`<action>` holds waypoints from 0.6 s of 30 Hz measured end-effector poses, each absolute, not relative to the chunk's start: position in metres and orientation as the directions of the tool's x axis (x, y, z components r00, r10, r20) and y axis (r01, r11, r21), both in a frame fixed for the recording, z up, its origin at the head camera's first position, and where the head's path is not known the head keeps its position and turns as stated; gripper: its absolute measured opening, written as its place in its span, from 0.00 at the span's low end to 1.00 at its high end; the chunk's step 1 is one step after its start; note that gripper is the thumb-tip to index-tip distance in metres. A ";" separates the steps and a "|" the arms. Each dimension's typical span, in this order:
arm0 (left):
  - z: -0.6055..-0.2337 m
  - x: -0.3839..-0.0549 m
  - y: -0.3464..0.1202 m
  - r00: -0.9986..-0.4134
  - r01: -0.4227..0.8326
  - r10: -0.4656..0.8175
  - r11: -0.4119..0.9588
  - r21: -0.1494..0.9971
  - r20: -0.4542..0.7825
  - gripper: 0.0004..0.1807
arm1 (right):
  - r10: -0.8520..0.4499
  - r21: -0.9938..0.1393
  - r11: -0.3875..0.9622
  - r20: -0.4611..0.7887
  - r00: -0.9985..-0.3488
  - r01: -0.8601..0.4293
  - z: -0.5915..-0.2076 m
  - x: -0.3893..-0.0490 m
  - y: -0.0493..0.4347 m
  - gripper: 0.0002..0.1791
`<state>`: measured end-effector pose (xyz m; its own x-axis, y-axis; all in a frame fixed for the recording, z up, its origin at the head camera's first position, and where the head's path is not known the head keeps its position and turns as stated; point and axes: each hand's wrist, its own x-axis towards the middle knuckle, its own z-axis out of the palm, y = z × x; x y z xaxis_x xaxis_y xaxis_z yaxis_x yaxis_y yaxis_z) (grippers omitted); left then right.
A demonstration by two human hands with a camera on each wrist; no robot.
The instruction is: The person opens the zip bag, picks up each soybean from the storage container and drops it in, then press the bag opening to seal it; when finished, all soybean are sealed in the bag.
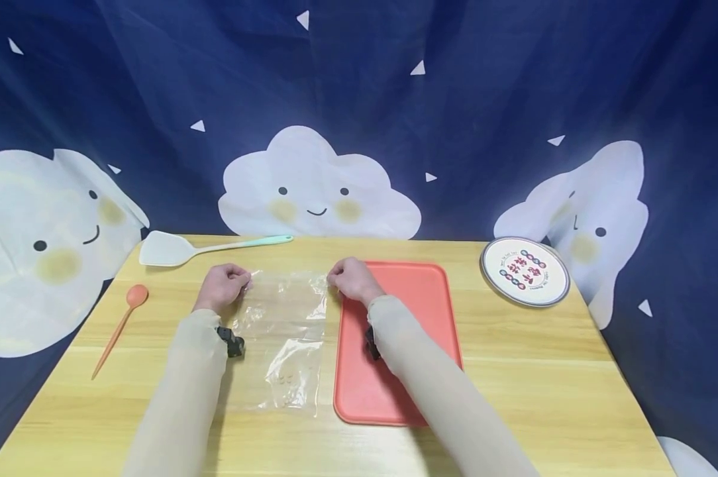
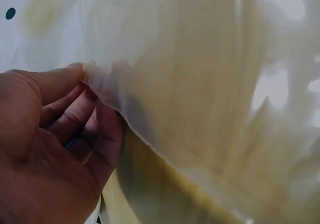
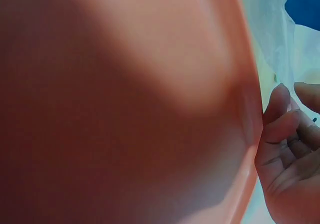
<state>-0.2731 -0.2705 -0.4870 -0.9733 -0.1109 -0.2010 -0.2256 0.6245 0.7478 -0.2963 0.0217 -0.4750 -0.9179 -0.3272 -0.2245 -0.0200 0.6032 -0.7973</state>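
Note:
A clear, shiny plastic bag (image 1: 278,338) lies spread in front of me, with faint small marks near its lower end. At its far left corner my left hand (image 1: 220,286) pinches the edge. The left wrist view shows the thumb and fingertips of this hand (image 2: 65,114) on the thin film (image 2: 200,83). My right hand (image 1: 354,278) pinches the far right corner, just over the rim of a red tray (image 1: 365,391). From the right wrist, that hand (image 3: 292,154) appears beside the tray's edge (image 3: 250,108), the film running up from its fingertips.
At the back left lies a white spatula (image 1: 168,250) with a mint handle. An orange spoon (image 1: 120,324) is on the left side of the wooden table (image 1: 526,397). A round white plate (image 1: 526,271) with red lettering sits at the back right. Behind hangs a blue cloud-patterned curtain (image 1: 359,86).

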 end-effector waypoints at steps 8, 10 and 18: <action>-0.484 -0.272 -0.271 -0.977 -0.191 -0.071 0.703 0.685 -0.200 0.23 | -0.317 -0.778 0.628 -0.224 -0.922 -0.027 -0.472 -0.291 0.032 0.15; -0.483 -0.268 -0.273 -0.976 -0.187 -0.057 0.718 0.671 -0.212 0.23 | -0.345 -0.762 0.645 -0.227 -0.911 -0.054 -0.467 -0.288 0.039 0.15; -0.481 -0.236 -0.282 -0.983 -0.076 0.036 0.817 0.572 -0.182 0.24 | -0.404 -0.683 0.720 -0.270 -0.874 -0.122 -0.433 -0.261 0.099 0.21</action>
